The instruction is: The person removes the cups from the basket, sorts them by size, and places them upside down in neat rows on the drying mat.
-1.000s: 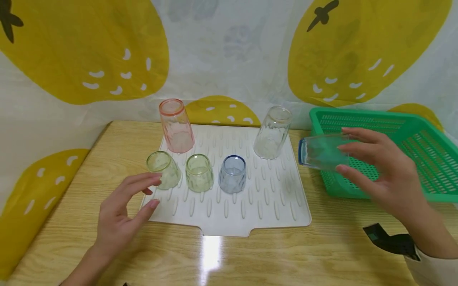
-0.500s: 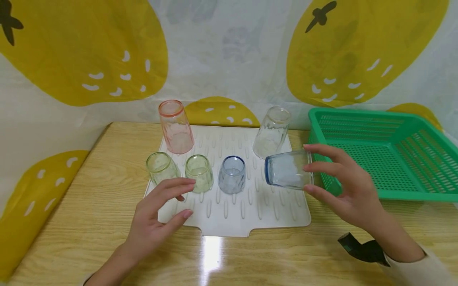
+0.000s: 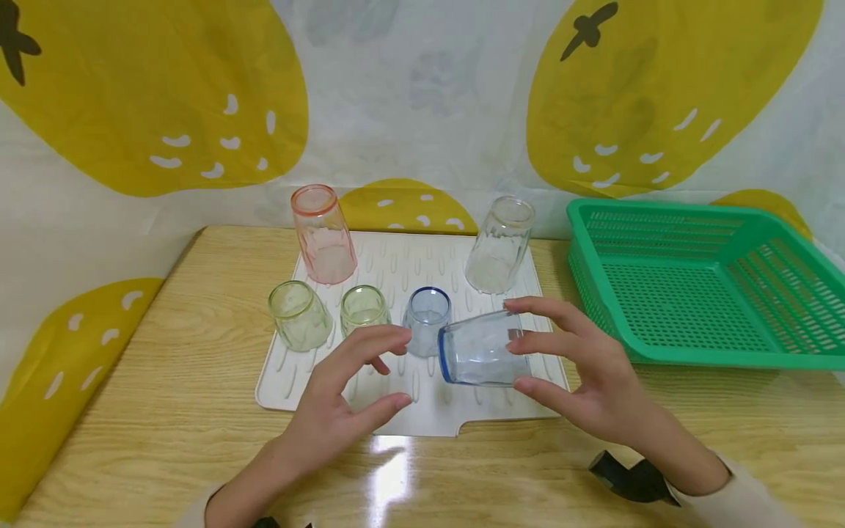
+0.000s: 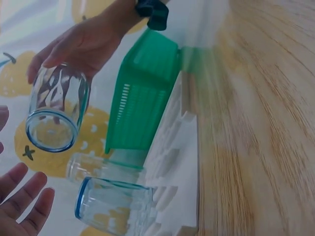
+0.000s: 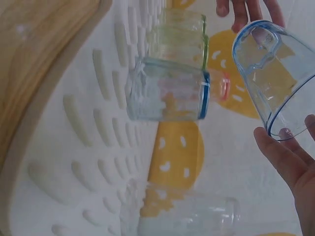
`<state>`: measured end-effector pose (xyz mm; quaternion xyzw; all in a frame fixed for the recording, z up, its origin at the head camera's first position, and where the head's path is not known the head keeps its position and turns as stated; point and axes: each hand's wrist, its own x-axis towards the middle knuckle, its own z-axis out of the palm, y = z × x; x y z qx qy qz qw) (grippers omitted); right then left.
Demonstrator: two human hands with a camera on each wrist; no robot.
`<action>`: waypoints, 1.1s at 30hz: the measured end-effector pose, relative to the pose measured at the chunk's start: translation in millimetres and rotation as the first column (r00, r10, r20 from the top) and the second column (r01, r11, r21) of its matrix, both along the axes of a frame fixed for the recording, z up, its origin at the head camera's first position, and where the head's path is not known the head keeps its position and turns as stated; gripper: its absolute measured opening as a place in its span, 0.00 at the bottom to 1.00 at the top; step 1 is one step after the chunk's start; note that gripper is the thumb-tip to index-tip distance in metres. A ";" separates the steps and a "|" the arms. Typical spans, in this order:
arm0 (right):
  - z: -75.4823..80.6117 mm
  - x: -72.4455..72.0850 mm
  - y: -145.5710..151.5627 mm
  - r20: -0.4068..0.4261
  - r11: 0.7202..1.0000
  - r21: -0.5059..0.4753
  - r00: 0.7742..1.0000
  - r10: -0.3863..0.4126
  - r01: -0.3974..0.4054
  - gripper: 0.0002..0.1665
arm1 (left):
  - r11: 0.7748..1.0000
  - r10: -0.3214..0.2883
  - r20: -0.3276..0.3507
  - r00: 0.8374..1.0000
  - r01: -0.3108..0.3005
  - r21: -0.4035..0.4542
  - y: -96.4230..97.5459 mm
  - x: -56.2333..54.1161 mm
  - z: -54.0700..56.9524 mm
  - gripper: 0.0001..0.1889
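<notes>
My right hand point(image 3: 587, 367) grips a bluish glass tumbler point(image 3: 485, 350) by its rim end. The tumbler is tilted on its side above the white drying mat point(image 3: 422, 418), its blue-edged base pointing left. Close to that base, my left hand point(image 3: 350, 389) is held with thumb and fingers apart, touching nothing. Behind the hands, a small blue glass point(image 3: 429, 315) and two small green glasses, the left one point(image 3: 300, 315) and the middle one point(image 3: 364, 308), stand upside down on the mat. A tall pink glass point(image 3: 323, 235) and a tall clear glass point(image 3: 500, 246) stand farther back.
A green plastic basket point(image 3: 686, 293) sits on the wooden table point(image 3: 165, 367) right of the mat. A white cloth with yellow fruit prints point(image 3: 422, 110) hangs behind the table. Small raised ridges cover the mat.
My right hand has carried the tumbler left from beside the basket to over the middle of the mat. My left hand has moved right toward it.
</notes>
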<state>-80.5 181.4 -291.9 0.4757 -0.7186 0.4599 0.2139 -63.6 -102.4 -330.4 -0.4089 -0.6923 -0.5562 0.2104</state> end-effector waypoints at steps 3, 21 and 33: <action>-2.7 2.4 -4.5 0.008 1.000 -0.006 1.000 0.029 -0.029 0.15 | 1.000 0.004 -0.008 1.000 -0.005 -0.015 4.3 -0.9 0.5 0.26; 0.4 7.8 -20.0 -0.010 0.978 -0.133 0.987 0.158 -0.158 0.16 | 0.998 -0.002 0.021 1.000 0.004 -0.069 14.2 -1.1 1.7 0.27; -2.1 5.5 -25.9 -0.012 0.972 -0.163 0.985 0.169 -0.169 0.16 | 0.998 0.036 0.030 0.999 -0.035 -0.043 14.0 -4.0 -4.0 0.30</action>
